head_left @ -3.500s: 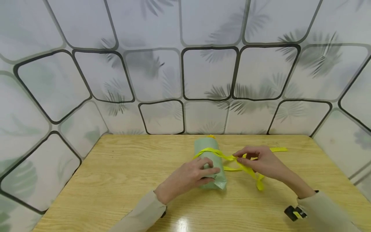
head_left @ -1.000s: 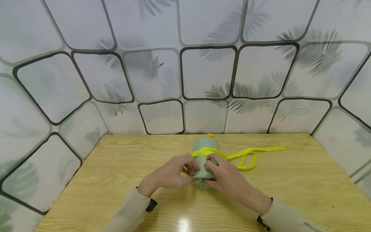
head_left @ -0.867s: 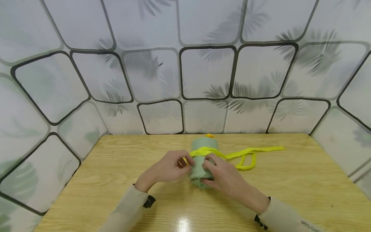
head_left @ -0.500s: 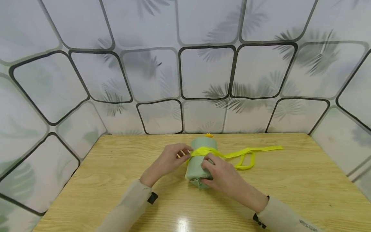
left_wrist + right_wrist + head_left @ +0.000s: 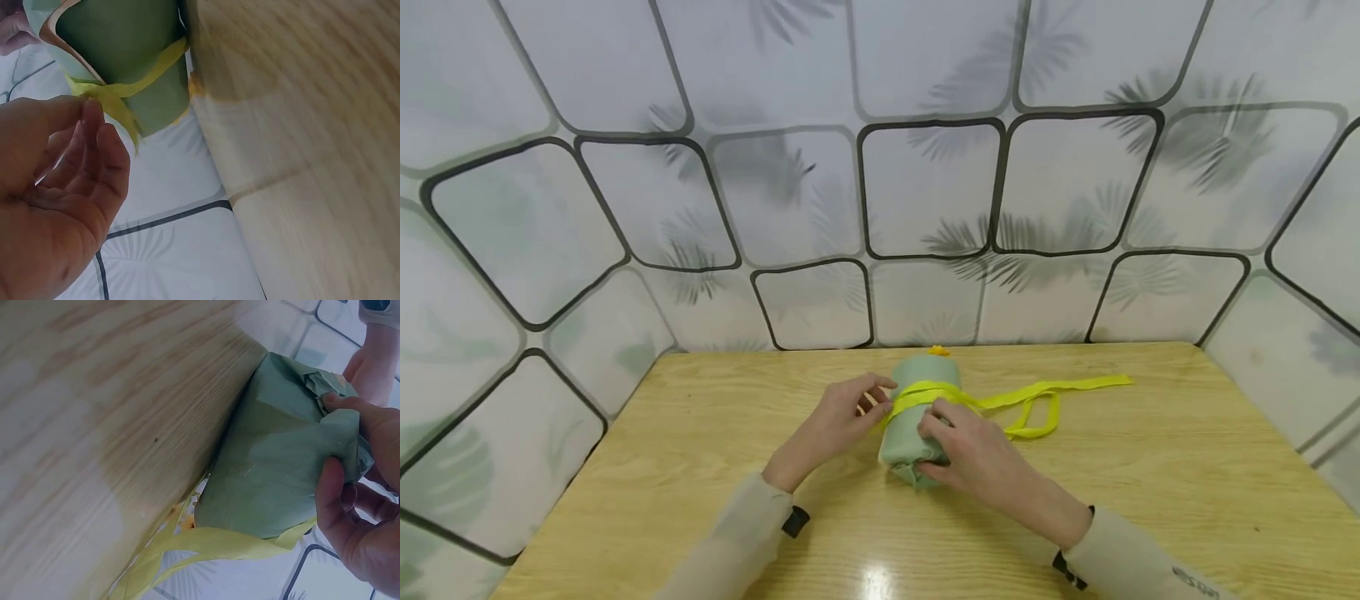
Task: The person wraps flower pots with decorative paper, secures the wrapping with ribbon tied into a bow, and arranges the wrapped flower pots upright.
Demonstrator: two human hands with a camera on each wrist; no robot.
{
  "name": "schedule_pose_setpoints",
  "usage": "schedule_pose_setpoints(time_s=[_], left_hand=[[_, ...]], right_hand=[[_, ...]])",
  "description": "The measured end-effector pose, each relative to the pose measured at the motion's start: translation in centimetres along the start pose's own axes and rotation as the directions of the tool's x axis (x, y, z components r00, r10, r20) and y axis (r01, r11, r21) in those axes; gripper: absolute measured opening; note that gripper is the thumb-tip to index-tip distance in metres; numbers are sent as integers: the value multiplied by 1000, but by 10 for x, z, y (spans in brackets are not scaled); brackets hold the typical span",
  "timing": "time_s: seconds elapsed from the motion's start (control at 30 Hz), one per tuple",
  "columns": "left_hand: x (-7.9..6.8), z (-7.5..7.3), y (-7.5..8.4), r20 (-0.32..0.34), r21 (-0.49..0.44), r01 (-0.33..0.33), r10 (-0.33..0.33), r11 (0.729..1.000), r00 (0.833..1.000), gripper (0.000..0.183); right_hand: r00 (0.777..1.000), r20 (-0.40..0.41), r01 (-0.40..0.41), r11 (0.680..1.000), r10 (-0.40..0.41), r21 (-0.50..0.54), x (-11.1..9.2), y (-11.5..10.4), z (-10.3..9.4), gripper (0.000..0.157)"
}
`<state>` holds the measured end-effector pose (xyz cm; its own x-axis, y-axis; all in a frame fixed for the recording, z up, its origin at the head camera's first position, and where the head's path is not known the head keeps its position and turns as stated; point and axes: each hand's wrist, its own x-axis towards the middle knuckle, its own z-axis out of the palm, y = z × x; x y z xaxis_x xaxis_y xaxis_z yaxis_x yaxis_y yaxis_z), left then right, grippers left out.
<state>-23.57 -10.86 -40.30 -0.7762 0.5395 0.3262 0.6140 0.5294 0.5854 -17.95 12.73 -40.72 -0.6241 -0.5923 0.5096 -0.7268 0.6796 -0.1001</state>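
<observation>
A package wrapped in pale green paper lies on the table, its near end folded. Yellow ribbon crosses over its upper part, with loose lengths trailing to the right. At the package's left side, my left hand pinches the ribbon between thumb and fingertips; the left wrist view shows the pinched ribbon beside an open edge of the paper. My right hand grips the near end of the package from the right, thumb on the folded paper. A small orange piece sticks out at the far end.
The wooden table reaches back to a patterned wall covering just behind the package. Ribbon tails lie on the table to the right, with a loop nearer the package.
My right hand has gone from the ribbon on the right to the package's near end. My left hand has left the package's lower part, moved up its left side and taken the ribbon.
</observation>
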Motion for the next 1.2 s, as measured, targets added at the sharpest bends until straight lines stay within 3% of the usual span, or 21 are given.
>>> schedule_pose_setpoints(time_s=[0.17,0.43,0.8,1.2], left_hand=[[-6,-3,0,-8,31,-23,23,999,1000,20],[-26,-26,-8,-26,69,-24,26,997,999,16],[-46,-50,-23,-5,99,28,-28,995,1000,15],[-68,-78,-37,-15,108,147,-146,983,989,15]], right_hand=[[1000,-6,8,1000,-8,3,-1,0,1,50],[1000,-1,-8,1000,9,18,1,-3,1,50],[1000,-29,-1,1000,1,12,-2,-1,2,50],[1000,-18,-1,1000,2,28,-3,-1,0,52]])
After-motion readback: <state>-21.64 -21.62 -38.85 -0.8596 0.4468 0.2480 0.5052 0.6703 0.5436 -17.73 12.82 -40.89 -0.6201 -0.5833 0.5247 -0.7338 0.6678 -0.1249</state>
